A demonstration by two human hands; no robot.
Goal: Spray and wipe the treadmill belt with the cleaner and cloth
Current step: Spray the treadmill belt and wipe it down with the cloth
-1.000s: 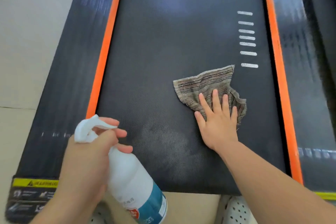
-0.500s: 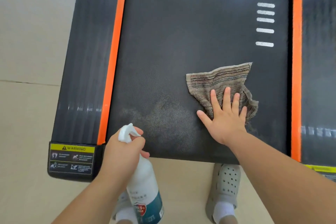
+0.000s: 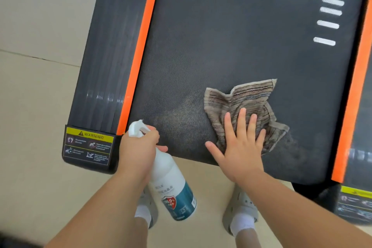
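Two hands: my left hand (image 3: 138,151) grips the spray bottle (image 3: 173,187), my spread right hand (image 3: 239,147) presses the striped cloth (image 3: 247,96), best swept firmly through the damp patch (image 3: 181,119) on the treadmill belt (image 3: 241,36).

cloth (image 3: 244,99) lying on the belt (image 3: 231,36) by its near edge, right of centre; right hand (image 3: 240,149) resting flat on it. spray bottle (image 3: 173,183) sitting in the left hand (image 3: 137,148) at the belt's near-left corner. warning label (image 3: 88,146) lying further left on the side rail (image 3: 108,56).

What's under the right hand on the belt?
The right hand presses flat on the crumpled striped cloth, which lies on the treadmill belt. The belt surface beneath cloth and palm is covered, so its condition can't be seen.
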